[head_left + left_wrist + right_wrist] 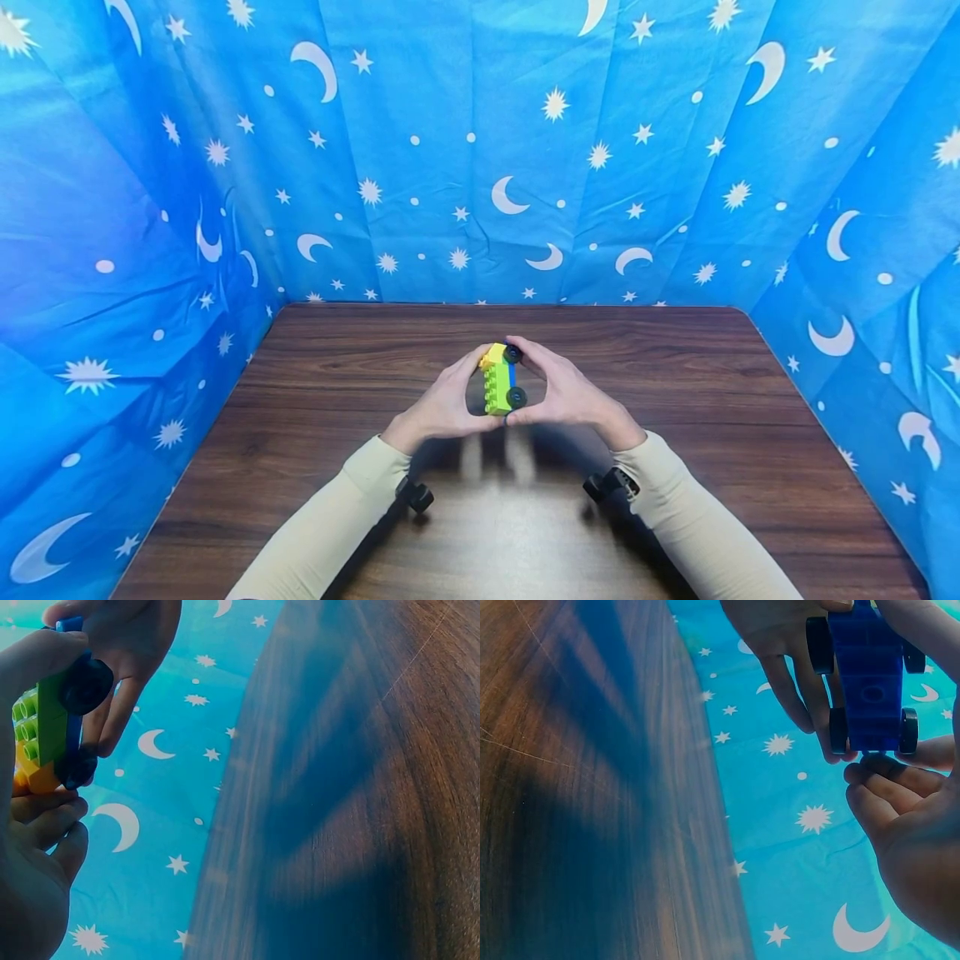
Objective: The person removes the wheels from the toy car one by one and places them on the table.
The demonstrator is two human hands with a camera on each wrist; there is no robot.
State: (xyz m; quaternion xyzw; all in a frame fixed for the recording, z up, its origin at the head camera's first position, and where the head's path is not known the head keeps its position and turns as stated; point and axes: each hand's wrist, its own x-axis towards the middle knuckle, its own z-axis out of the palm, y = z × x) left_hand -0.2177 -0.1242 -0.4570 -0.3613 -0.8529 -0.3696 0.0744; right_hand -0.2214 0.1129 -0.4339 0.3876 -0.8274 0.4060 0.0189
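Note:
A toy car built of bricks point(495, 390) is held up between both hands, above the table. Its studded body is lime green with a yellow-orange part at the far end. In the right wrist view the blue wheeled base point(870, 694) faces the camera, with black wheels point(820, 645) along both sides. My left hand point(444, 406) grips the car end to end, thumb at the near end and fingers at the far end. From the other side, my right hand point(572, 390) holds it likewise. The palms stay apart from the car.
Below the hands is a dark brown wood-grain table point(300, 517), showing blurred reflections and shadows. Blue cloth point(450, 167) with white moons and stars hangs behind it and along both sides. Black wrist devices point(416, 495) are strapped over the pale sleeves point(337, 508).

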